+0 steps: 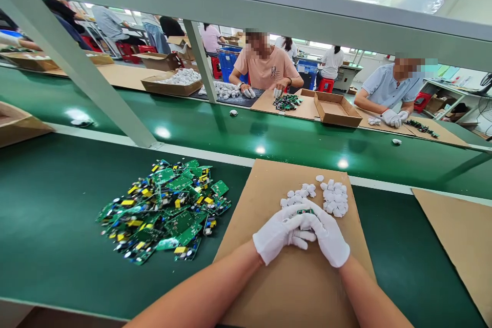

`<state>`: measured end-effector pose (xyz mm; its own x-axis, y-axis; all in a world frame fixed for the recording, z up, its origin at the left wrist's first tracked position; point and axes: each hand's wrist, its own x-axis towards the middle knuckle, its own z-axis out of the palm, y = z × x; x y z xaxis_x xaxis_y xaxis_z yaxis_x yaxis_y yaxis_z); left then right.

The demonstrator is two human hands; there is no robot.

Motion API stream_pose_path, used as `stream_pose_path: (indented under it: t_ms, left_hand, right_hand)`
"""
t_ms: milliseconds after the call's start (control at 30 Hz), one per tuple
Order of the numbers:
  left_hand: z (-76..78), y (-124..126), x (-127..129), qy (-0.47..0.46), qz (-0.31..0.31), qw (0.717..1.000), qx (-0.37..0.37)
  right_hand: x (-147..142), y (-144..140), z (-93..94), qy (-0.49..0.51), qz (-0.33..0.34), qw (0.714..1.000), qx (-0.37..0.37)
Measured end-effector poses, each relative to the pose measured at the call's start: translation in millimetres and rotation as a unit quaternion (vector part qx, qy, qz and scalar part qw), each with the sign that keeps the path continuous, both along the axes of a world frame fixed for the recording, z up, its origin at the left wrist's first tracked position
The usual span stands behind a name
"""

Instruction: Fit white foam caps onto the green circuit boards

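Barely into the pile, loads of boards left

Left hand (277, 236) and right hand (327, 238), fingers clenched together round a small green circuit board (305, 211) with a white plastic piece on the brown cardboard sheet (269, 184); big heap of green circuit boards (165, 210) sits left of the cardboard, small cluster of white plastic caps (333, 197) on its far end

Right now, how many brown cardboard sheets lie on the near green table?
2. One cardboard sheet lies under both gloved hands; the second cardboard sheet lies at the right edge, partly out of view.

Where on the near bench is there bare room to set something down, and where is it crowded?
Free: green mat between the circuit board pile and the cardboard sheet; the sheet's near left part; mat right of it. Crowded: around the white caps, where the left hand and right hand meet.
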<state>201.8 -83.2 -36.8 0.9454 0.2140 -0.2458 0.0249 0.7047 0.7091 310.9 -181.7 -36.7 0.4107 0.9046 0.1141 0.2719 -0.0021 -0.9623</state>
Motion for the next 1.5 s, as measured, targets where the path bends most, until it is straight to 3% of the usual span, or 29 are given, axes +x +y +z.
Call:
stream_pose_path:
  t_ms: [100, 300, 500, 667, 833, 933, 1067, 1233, 1500]
  left_hand:
    - [-2.2, 0, 1, -0.004, 0.000, 1.000, 0.020]
    - [-7.0, 3, 1, -0.032, 0.022, 0.998, 0.046]
    - [1.3, 3, 1, -0.036, 0.006, 0.998, 0.051]
    - [6.2, 1, 3, -0.011, 0.005, 0.997, 0.073]
    - [3.1, 4, 2, -0.015, 0.024, 0.998, -0.048]
    - [0.5, 6, 0, -0.011, 0.026, 0.994, -0.105]
    - [-3.6, 8, -1, -0.019, 0.017, 0.989, -0.142]
    - [-1.3, 8, -1, -0.020, 0.025, 0.990, -0.136]
    - [-1.8, 6, -2, -0.031, 0.019, 0.985, -0.171]
  right_hand:
    - [0, 1, 1.1, 0.009, 0.017, 1.000, 0.014]
    - [-3, 2, 1.0, -0.087, -0.020, 0.995, -0.044]
    - [3, 2, 3.8, 0.022, 0.061, 0.998, 0.020]
    - [3, 6, 0.7, -0.003, 0.025, 1.000, 0.003]
    - [6, 2, -10.8, 0.031, -0.019, 0.999, -0.013]
    - [8, -2, -14.5, -0.060, -0.090, 0.994, 0.006]
    - [6, -4, -13.7, -0.220, -0.168, 0.957, 0.089]
    - [2, -2, -6.5, -0.319, -0.125, 0.927, 0.155]
    - [2, -1, -1.6, -0.319, -0.124, 0.920, 0.193]
